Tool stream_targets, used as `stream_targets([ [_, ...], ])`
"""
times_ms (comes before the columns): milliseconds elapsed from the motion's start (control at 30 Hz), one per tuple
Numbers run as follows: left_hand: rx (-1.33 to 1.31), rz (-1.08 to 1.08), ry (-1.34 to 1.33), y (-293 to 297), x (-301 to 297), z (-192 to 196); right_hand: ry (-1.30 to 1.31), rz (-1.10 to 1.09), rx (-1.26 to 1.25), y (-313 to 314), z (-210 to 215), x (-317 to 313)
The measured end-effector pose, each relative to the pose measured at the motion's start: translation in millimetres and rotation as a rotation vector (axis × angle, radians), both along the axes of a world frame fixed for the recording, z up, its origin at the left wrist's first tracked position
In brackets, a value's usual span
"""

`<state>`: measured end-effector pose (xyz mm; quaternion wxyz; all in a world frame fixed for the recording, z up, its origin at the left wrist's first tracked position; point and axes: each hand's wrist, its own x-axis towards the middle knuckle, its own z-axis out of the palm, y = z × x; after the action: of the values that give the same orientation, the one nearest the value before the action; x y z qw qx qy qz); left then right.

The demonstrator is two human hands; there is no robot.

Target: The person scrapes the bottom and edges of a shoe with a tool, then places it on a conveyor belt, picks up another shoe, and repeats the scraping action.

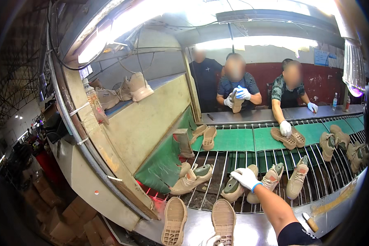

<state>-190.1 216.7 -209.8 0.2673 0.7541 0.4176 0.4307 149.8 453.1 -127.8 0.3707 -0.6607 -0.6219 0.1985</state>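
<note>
My right hand [246,179], in a white glove with a blue cuff, reaches onto the rack. Its fingers close on the upper edge of a beige shoe [231,195] with a green insert inside. At the lower edge, my left hand [211,240], gloved and mostly cut off, has its fingers at the lower end of a tan shoe sole [223,219]. A second tan sole [175,217] lies to the left on the metal ledge. More beige shoes stand on the bars, one shoe [297,180] to the right and another shoe [190,180] to the left.
Metal bars of a conveyor [209,172] run across, with a green belt [233,140] behind. A wooden-handled tool [310,222] lies on the ledge at right. Across the belt, one co-worker's gloved hand [285,128] touches soles; another holds a sole [237,101]. A torn green flap [158,168] hangs left.
</note>
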Motion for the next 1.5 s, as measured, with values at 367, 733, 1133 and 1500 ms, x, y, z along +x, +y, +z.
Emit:
stream_targets([
  [367,-0.05,0.012,-0.016,-2,0,9,0.65,-0.593,0.204,16,-12,-6],
  [733,-0.044,-0.003,-0.019,-18,-10,24,1.085,-0.171,0.773,-94,181,23],
  [1133,0.159,-0.144,0.204,11,-27,85,0.628,-0.232,0.215,-426,-24,-59],
  [1500,-0.245,-0.243,0.693,185,54,56,0.501,-0.248,0.344,-520,-26,-187],
])
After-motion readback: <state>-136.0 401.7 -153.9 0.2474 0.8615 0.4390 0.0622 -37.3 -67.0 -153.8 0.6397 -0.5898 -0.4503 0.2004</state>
